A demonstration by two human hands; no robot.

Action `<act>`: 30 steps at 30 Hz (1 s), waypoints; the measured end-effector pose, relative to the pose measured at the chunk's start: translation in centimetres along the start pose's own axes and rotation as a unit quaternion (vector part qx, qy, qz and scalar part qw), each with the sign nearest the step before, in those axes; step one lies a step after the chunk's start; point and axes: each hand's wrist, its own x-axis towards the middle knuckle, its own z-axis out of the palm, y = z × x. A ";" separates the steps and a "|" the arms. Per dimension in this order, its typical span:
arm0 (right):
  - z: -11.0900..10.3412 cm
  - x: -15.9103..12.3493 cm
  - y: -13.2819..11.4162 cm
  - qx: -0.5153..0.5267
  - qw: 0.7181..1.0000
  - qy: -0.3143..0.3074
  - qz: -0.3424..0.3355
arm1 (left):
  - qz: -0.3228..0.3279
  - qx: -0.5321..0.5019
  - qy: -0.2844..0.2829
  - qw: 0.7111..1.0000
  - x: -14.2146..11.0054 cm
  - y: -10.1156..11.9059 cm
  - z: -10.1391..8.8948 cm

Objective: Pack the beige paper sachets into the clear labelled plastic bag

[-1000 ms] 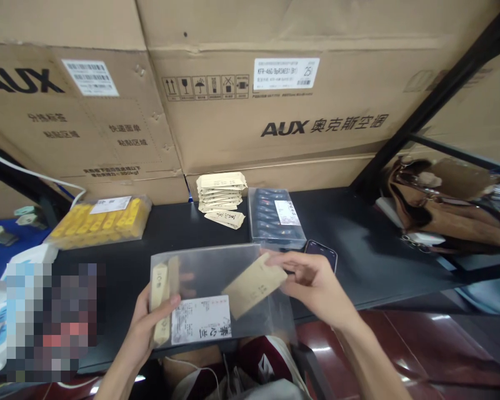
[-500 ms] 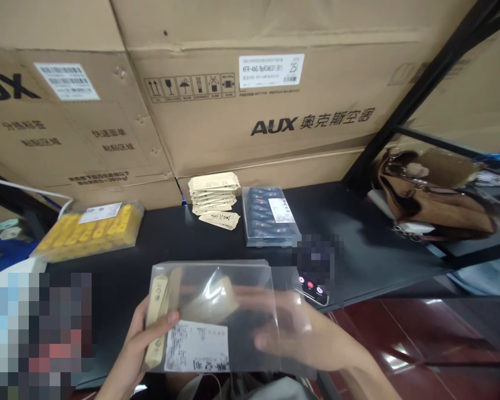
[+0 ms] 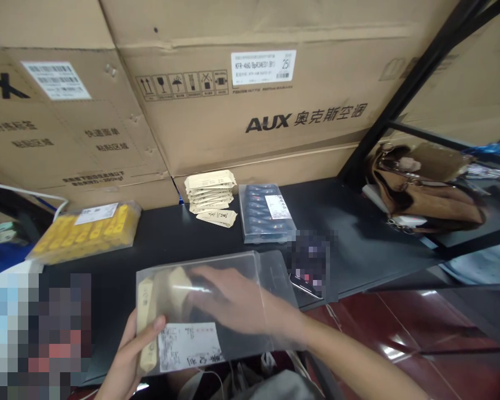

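- Gripping the nine o'clock end of a clear plastic box (image 3: 244, 345) with the left hand (image 3: 129, 350), fingers wrapped behind and thumb on the front; holding it tilted above the near edge of a black tabletop (image 3: 179, 239).
- Reaching with the right hand (image 3: 237, 311) through the three o'clock end into the same box, pinching a cream packet (image 3: 179, 291) between thumb and fingers; somewhat blurred behind the plastic.
- Inside the box at nine o'clock, along the end wall, a narrow end packet (image 3: 147, 328), also cream.
- On the front of the box, toward seven o'clock, a white printed label (image 3: 187, 344).
- At twelve o'clock from the box, well apart, a stack of cream packets (image 3: 210, 191), with a loose packet (image 3: 216, 218) at its near side.
- At one o'clock, just beside the stack, a clear case of dark blue packets (image 3: 266, 238).
- At ten o'clock, a clear case of yellow packets (image 3: 127, 244).
- Just short of three o'clock, near the box, a phone (image 3: 310, 269), largely pixelated.
- Farther off at two o'clock, a brown handbag (image 3: 433, 194).
- Behind the stack, at twelve o'clock, an AUX air-conditioner carton (image 3: 175, 133).
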 end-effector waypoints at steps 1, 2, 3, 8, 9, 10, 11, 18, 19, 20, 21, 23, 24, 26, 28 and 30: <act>0.1 0.6 0.0 -0.016 1.000 0.014 0.013 | 0.008 0.001 0.007 1.000 0.1 -0.1 0.0; 0.3 1.2 0.1 -0.018 0.999 0.017 0.025 | 0.016 0.004 0.012 1.000 0.1 -0.1 0.0; 0.5 1.7 0.3 -0.011 0.999 0.011 0.032 | 0.019 0.008 0.014 1.000 0.1 -0.2 0.0; 1.7 4.4 1.2 0.035 0.997 -0.063 -0.027 | 0.015 0.024 -0.032 0.999 0.3 -0.6 0.1; 1.7 4.9 1.3 0.035 0.995 -0.081 -0.042 | 0.012 0.023 -0.037 0.999 0.5 -0.5 -0.1; 1.7 5.2 1.4 0.037 0.993 -0.100 -0.056 | 0.007 0.023 -0.037 0.999 0.8 -0.3 -0.3; 1.4 5.5 1.4 0.043 0.989 -0.122 -0.066 | 0.003 0.025 -0.031 0.999 1.2 0.1 -0.5; -4.9 5.3 0.6 0.199 0.964 0.170 -0.042 | 0.092 -0.125 0.094 0.983 3.3 3.5 -0.3; -5.6 5.3 0.8 0.151 0.947 0.279 -0.058 | 0.113 -0.153 0.112 0.975 3.4 3.7 0.1; -6.0 5.5 1.1 0.074 0.932 0.347 -0.069 | 0.131 -0.172 0.123 0.969 3.4 3.7 0.4; -6.2 5.8 1.5 -0.020 0.925 0.373 -0.072 | 0.144 -0.183 0.127 0.964 3.3 3.7 0.8; -5.8 6.6 2.5 -0.221 0.921 0.318 -0.041 | 0.166 -0.190 0.112 0.961 3.2 3.4 1.2; -5.4 7.2 3.0 -0.309 0.915 0.259 -0.012 | 0.175 -0.188 0.099 0.961 3.1 3.1 1.2; -4.3 8.1 3.7 -0.427 0.891 0.146 0.045 | 0.179 -0.180 0.069 0.965 3.1 2.7 1.1; -3.1 8.5 4.0 -0.476 0.873 0.075 0.077 | 0.163 -0.179 0.042 0.969 3.0 2.3 0.7; -2.1 8.3 4.2 -0.479 0.873 0.053 0.079 | 0.146 -0.187 0.025 0.971 3.0 2.1 0.3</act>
